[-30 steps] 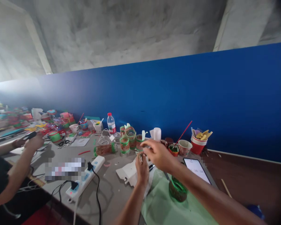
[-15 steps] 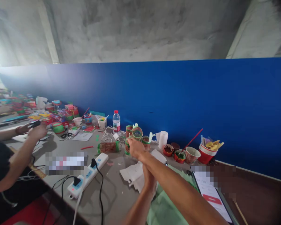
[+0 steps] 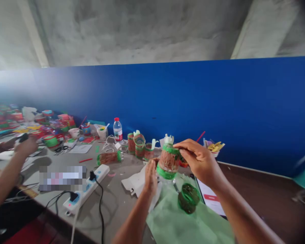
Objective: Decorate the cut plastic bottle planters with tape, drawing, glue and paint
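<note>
My right hand [image 3: 202,162] pinches the upper edge of a cut plastic bottle [image 3: 169,159] painted brown with green bands. The bottle stands nearly upright above the green cloth [image 3: 173,223], with pale leaf-like pieces at its top. My left hand [image 3: 150,176] is at the bottle's left side, fingers stretched upward; whether it touches the bottle I cannot tell. Below, a dark, round piece with a green rim [image 3: 188,198] lies on the cloth. Farther back stand several similar painted bottle pieces [image 3: 139,147], and another painted bottle [image 3: 108,158] lies on its side.
A white power strip [image 3: 87,188] with black plugs and cables crosses the table at left. Crumpled white paper [image 3: 134,181] lies near my left hand. A water bottle [image 3: 118,130] stands by the blue partition [image 3: 152,98]. A co-worker's hands [image 3: 26,145] are at far left.
My right hand has come back from the painted bottle pieces with one bottle, which is now between my hands. The green-rimmed piece on the cloth has come into sight. The view has shifted right.
</note>
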The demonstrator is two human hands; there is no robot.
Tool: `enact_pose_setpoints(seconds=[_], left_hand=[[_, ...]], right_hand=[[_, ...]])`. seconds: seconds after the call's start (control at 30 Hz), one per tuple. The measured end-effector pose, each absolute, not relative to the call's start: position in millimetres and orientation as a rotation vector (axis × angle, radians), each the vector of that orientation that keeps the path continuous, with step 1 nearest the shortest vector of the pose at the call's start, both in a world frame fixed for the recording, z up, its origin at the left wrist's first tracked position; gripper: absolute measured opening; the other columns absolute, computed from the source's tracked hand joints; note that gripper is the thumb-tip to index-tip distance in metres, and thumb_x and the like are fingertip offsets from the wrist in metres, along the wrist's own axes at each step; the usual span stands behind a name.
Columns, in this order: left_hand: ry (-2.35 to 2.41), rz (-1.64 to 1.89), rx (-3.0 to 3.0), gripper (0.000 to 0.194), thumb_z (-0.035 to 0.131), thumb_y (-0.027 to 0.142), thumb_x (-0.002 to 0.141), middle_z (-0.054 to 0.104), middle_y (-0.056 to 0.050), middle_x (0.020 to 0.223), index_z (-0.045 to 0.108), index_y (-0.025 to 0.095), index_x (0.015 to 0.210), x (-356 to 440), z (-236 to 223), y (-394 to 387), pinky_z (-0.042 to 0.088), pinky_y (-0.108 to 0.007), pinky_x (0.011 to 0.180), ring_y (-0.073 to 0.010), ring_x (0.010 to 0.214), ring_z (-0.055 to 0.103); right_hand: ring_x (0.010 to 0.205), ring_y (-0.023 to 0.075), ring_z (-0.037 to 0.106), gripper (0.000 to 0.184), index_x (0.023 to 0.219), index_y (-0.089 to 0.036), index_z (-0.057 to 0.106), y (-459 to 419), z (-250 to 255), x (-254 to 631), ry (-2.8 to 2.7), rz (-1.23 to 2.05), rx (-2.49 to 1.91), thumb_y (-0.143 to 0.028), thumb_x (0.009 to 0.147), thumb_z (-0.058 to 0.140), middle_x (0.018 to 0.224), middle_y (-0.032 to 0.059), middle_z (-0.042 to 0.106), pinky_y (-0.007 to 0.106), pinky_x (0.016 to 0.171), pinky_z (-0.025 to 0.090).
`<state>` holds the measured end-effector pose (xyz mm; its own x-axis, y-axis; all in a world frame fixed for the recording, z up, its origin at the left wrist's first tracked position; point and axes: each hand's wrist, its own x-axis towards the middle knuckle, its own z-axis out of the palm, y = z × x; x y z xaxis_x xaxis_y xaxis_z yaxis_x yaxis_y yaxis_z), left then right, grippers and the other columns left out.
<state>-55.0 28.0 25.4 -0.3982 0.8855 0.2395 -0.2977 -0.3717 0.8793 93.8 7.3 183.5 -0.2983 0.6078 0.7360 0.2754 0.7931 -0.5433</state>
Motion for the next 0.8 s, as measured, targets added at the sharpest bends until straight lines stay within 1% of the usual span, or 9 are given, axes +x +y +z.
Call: enact_pose_setpoints(seconds=[0.17, 0.23, 0.33, 0.4, 0.47, 0.53, 0.63, 0.7, 0.8], left_hand=[[0.741, 1.758, 1.035, 0.075, 0.052, 0.082, 0.067, 0.069, -0.010, 0.119, 0.064, 0.022, 0.111, -52.3, 35.4, 18.8, 0.046, -0.046, 0.097, -0.0299, 0.113, 0.062], [0.679, 1.705, 1.057, 0.079, 0.061, 0.080, 0.061, 0.066, -0.009, 0.125, 0.062, 0.025, 0.117, -50.3, 33.8, 18.6, 0.045, -0.046, 0.100, -0.0314, 0.122, 0.057], [0.670, 1.663, 1.058, 0.068, 0.082, 0.057, 0.057, 0.069, -0.009, 0.122, 0.066, 0.024, 0.114, -47.5, 33.3, 19.6, 0.044, -0.042, 0.101, -0.0310, 0.120, 0.058], [0.651, 1.714, 0.996, 0.060, 0.082, 0.052, 0.059, 0.071, -0.008, 0.117, 0.068, 0.024, 0.110, -45.5, 35.6, 20.3, 0.045, -0.040, 0.100, -0.0296, 0.117, 0.060], [0.618, 1.754, 0.940, 0.055, 0.080, 0.051, 0.064, 0.071, -0.006, 0.117, 0.068, 0.025, 0.111, -43.4, 38.1, 21.2, 0.046, -0.038, 0.099, -0.0267, 0.117, 0.060], [0.631, 1.746, 0.902, 0.050, 0.078, 0.048, 0.068, 0.071, -0.005, 0.117, 0.068, 0.026, 0.112, -41.6, 38.5, 22.6, 0.047, -0.035, 0.098, -0.0240, 0.115, 0.061], [0.656, 1.693, 0.865, 0.042, 0.076, 0.042, 0.072, 0.072, -0.004, 0.114, 0.069, 0.024, 0.109, -40.2, 33.1, 25.8, 0.048, -0.033, 0.096, -0.0224, 0.110, 0.064], [0.652, 1.660, 0.853, 0.038, 0.075, 0.041, 0.074, 0.073, -0.005, 0.112, 0.069, 0.023, 0.107, -40.2, 27.1, 27.9, 0.050, -0.033, 0.093, -0.0218, 0.105, 0.065], [0.649, 1.595, 0.855, 0.038, 0.074, 0.041, 0.075, 0.073, -0.005, 0.111, 0.070, 0.021, 0.107, -40.4, 19.6, 29.7, 0.052, -0.031, 0.088, -0.0215, 0.100, 0.067]], right_hand=[[0.085, 0.0162, 0.065, 0.027, 0.092, -0.020, 0.074, 11.8, 160.5, 103.3, -1.886, 0.403, -0.758, -0.010, 0.087, 0.049, 0.091, 0.0052, 0.070, 0.030, 0.082, 0.051], [0.086, 0.0155, 0.064, 0.029, 0.092, -0.020, 0.074, 16.8, 154.7, 97.0, -1.893, 0.371, -0.710, -0.007, 0.086, 0.049, 0.090, 0.0048, 0.068, 0.029, 0.083, 0.051], [0.086, 0.0153, 0.063, 0.038, 0.115, -0.021, 0.067, 18.5, 154.7, 93.6, -1.870, 0.326, -0.666, -0.005, 0.084, 0.051, 0.111, 0.0088, 0.064, 0.031, 0.083, 0.053], [0.074, 0.0117, 0.061, 0.046, 0.128, -0.021, 0.058, 17.3, 155.8, 101.4, -1.775, 0.327, -0.697, -0.008, 0.085, 0.052, 0.129, 0.0128, 0.055, 0.029, 0.075, 0.054], [0.072, 0.0117, 0.061, 0.042, 0.126, -0.020, 0.059, 18.1, 152.4, 118.1, -1.645, 0.324, -0.778, -0.011, 0.087, 0.050, 0.127, 0.0131, 0.057, 0.029, 0.071, 0.054], [0.072, 0.0137, 0.063, 0.034, 0.118, -0.018, 0.063, 21.9, 142.4, 140.1, -1.560, 0.373, -0.918, -0.013, 0.088, 0.047, 0.113, 0.0108, 0.065, 0.028, 0.067, 0.054], [0.083, 0.0185, 0.068, 0.026, 0.101, -0.016, 0.070, 28.4, 118.0, 170.0, -1.643, 0.445, -1.236, -0.010, 0.086, 0.050, 0.099, 0.0087, 0.073, 0.030, 0.078, 0.052], [0.098, 0.0221, 0.068, 0.027, 0.099, -0.018, 0.073, 29.9, 100.8, 181.6, -1.764, 0.473, -1.424, -0.009, 0.085, 0.052, 0.105, 0.0089, 0.074, 0.031, 0.088, 0.049], [0.105, 0.0238, 0.067, 0.029, 0.102, -0.018, 0.075, 28.2, 80.5, 185.7, -1.884, 0.566, -1.631, -0.011, 0.087, 0.051, 0.110, 0.0108, 0.074, 0.029, 0.089, 0.047]])
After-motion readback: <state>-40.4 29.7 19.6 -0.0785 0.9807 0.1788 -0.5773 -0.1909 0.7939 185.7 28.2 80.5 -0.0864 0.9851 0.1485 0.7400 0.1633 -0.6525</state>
